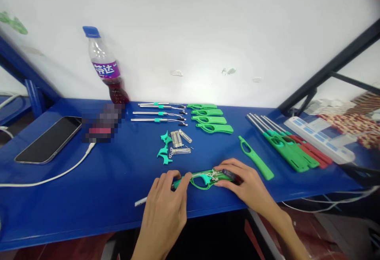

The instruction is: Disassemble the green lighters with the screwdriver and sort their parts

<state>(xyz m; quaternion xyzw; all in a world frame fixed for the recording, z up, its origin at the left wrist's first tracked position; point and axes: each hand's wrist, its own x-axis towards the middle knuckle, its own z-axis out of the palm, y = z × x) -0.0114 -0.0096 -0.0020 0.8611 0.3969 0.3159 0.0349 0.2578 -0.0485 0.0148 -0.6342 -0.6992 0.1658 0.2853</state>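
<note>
From where I stand, the head view shows the left hand (166, 198) gripping the front end of an open lighter (214, 176), its metal tube (140, 202) poking out beyond the knuckles, while the right hand (249, 181) pinches the back end between thumb and fingers; held at both ends like that, it probably can't twist or spill its insides. The lighter lies low over the near edge of the counter (97, 200), close to the body, with its open side and teal trigger (205, 179) turned up, I'd say so the wires can be watched. A dark piece (233, 176) sits by the right hand's fingers, too covered for me to tell what it is. Just ahead lie loose triggers (164, 158) and clear tanks (181, 151), small bits kept near, it seems, for easy picking. Behind them, metal rods (145, 120) and green shells (218, 128) lie in rows, likely so they're easy to count, and a lone shell (258, 163) rests beside the right hand. Off to the right, green lighters (292, 155) and red lighters (319, 155) are gathered by the power strip (320, 139), presumably to stay apart from the loose parts
</note>
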